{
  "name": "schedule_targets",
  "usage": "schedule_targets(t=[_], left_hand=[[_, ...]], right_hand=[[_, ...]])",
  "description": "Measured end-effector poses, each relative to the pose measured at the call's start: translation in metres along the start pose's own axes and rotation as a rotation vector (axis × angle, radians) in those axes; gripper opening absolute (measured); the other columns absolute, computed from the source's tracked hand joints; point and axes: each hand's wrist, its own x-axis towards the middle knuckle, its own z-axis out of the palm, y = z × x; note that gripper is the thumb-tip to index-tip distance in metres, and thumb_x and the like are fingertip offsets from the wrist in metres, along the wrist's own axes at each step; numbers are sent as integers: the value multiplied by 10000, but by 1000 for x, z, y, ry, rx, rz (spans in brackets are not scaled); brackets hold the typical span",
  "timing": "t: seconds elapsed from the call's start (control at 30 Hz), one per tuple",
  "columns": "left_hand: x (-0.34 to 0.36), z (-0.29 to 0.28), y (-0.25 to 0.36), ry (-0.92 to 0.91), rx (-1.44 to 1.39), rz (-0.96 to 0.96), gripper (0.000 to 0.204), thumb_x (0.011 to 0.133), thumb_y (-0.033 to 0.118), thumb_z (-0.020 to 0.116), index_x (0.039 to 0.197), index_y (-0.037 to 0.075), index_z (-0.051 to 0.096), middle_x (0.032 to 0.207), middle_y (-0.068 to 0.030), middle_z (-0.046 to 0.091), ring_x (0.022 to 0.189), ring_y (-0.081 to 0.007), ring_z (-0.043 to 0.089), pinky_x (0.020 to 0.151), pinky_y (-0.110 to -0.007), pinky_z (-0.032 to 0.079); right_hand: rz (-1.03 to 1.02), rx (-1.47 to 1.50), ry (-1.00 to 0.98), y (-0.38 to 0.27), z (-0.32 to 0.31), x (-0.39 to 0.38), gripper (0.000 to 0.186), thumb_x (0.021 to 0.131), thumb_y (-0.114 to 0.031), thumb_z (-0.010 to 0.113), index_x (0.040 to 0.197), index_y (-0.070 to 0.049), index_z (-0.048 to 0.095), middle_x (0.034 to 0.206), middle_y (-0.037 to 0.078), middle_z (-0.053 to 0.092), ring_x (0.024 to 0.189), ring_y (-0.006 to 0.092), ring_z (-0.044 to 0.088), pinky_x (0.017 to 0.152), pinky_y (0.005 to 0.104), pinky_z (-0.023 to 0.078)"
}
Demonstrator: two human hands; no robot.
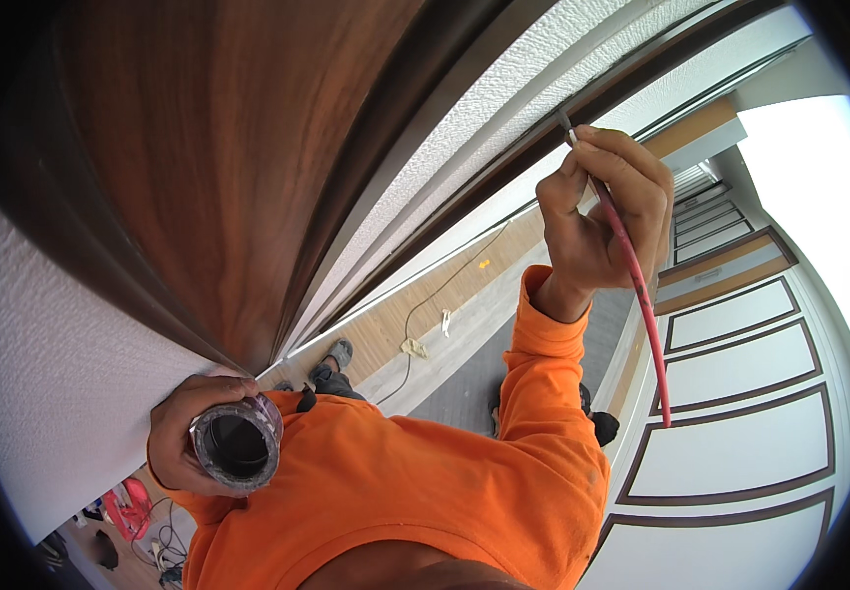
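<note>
My left hand (177, 438) is wrapped around a small open paint can (268, 421), held low at the left near my orange shirt. Dark paint shows inside, and its rim is smeared. Raised at the upper right, my right hand (614, 202) pinches a thin paintbrush (638, 280) close to its bristle end. The long red handle slants down past my fingers. The brush's dark tip is at a dark brown trim strip (631, 91) on the white textured wall (503, 88); whether it touches cannot be made out.
A large brown wooden panel (208, 128) in a dark frame stands ahead at the left. A cord (409, 329) and a pale scrap (413, 347) lie on the floor. Red items (128, 506) and wires sit lower left. White panels with brown borders (739, 442) line the right wall.
</note>
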Motion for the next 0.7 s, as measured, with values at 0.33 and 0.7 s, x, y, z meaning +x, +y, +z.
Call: schedule_targets(t=[0.33, 0.7], left_hand=[[-4, 3, -1, 15, -16, -2, 1008, 500, 284, 1055, 1310, -66, 567, 1232, -258, 668, 1136, -348, 687, 987, -427, 546], [-8, 5, 18, -32, 41, -12, 1000, 515, 291, 1049, 1317, -56, 564, 1246, -246, 661, 1114, -340, 686, 968, -422, 548]], right_hand=[[13, 5, -37, -6, -2, -2, 252, 673, 92, 733, 877, -50, 696, 855, 96, 737, 698, 159, 716, 562, 230, 578], [40, -1, -59, -18, -19, 2, 249, 677, 94, 731, 881, -44, 697, 847, 101, 732, 697, 150, 709, 560, 224, 572]])
